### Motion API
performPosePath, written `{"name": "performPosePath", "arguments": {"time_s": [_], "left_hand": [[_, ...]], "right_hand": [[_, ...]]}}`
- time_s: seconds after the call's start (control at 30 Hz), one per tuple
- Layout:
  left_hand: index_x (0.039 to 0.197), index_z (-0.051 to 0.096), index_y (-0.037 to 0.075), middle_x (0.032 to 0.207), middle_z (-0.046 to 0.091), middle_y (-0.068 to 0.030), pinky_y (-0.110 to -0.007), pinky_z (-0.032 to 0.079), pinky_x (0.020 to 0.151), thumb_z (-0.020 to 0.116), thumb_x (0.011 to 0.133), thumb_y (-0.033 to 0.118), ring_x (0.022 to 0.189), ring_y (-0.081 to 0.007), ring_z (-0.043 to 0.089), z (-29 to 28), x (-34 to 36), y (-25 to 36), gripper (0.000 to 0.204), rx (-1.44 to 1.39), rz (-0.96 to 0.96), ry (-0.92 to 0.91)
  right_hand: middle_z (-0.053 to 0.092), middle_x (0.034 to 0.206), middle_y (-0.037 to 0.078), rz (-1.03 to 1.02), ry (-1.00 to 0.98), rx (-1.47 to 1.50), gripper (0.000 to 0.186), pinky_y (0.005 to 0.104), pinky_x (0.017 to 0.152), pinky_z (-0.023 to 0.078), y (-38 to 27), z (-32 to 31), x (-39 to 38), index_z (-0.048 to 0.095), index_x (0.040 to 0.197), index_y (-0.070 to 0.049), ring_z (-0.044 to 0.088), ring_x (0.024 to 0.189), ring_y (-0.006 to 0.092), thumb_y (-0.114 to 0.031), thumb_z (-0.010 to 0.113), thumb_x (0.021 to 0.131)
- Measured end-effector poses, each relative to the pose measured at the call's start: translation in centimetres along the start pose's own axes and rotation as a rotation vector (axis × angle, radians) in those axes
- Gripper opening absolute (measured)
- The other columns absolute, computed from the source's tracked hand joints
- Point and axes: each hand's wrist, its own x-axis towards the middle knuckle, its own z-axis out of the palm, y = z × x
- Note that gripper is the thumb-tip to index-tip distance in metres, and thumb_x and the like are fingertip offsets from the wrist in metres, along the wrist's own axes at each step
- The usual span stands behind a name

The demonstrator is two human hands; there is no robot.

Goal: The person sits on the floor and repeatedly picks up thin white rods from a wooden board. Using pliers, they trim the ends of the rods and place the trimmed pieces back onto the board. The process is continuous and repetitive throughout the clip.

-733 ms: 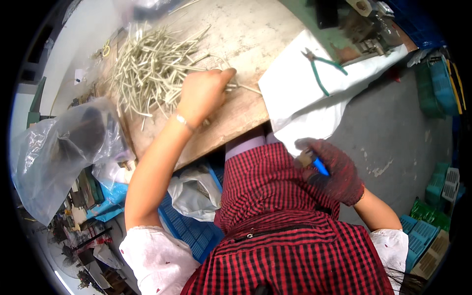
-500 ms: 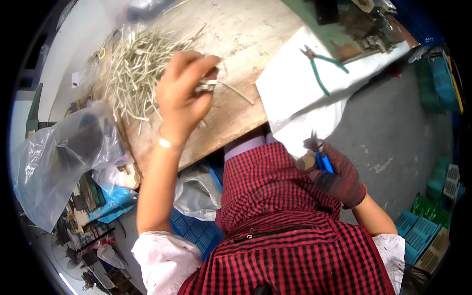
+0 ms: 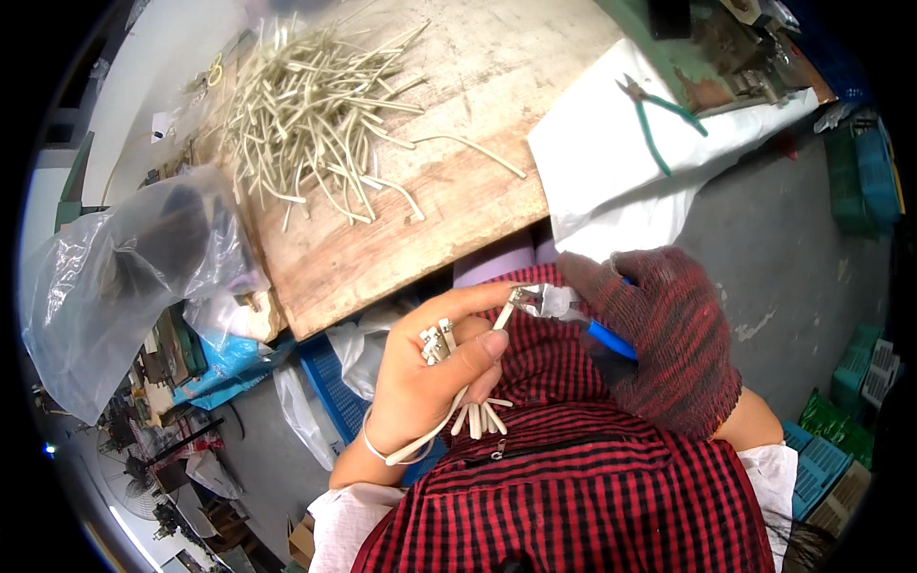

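My bare left hand [image 3: 435, 377] is drawn back close over my checked shirt. It grips a small bunch of pale cut cable pieces [image 3: 475, 413] with metal-tipped ends. One piece sticks out toward my right hand [image 3: 669, 334], which wears a dark red knit glove. The gloved hand is closed on a blue-handled cutting tool [image 3: 607, 339], whose metal jaws meet the tip of that piece. A large heap of the same pale cable pieces [image 3: 306, 115] lies on the wooden board [image 3: 449, 220] ahead of me.
Green-handled pliers [image 3: 659, 119] lie on a white sheet [image 3: 602, 162] at the board's right. A clear plastic bag [image 3: 124, 277] hangs at the left. Blue crates [image 3: 330, 401] sit below the board, green and blue crates [image 3: 841, 439] on the grey floor at right.
My left hand left the heap on the board and came back to my chest with cable pieces in it. My gloved right hand rose to meet it with the cutter.
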Motion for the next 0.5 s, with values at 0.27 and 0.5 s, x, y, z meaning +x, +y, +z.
{"name": "performPosePath", "arguments": {"time_s": [0.27,0.5], "left_hand": [[0.113,0.063,-0.008,0.063,0.054,0.0013,-0.019,0.029,0.045,0.059,0.086,-0.005,0.050,-0.0047,0.043,-0.3,0.2,1.8,0.028,-0.017,-0.261,-0.086],[0.100,0.068,-0.012,0.058,0.055,-0.0029,-0.021,0.022,0.041,0.065,0.070,-0.015,0.043,-0.0040,0.037,0.3,1.0,2.9,0.030,0.168,-0.372,-0.231]], "right_hand": [[0.063,0.103,0.012,-0.098,-0.245,-0.321,0.065,0.0420,0.079,0.047,1.3,-2.7,-0.9,0.057,0.132,-0.023,0.059,0.092,0.0301,-0.021,0.070,0.069],[0.058,0.083,-0.001,-0.485,0.041,-0.471,0.034,0.0325,0.057,0.041,4.6,-2.1,-0.8,0.070,0.103,-0.033,0.055,0.068,0.0151,-0.027,0.072,0.070]]}}
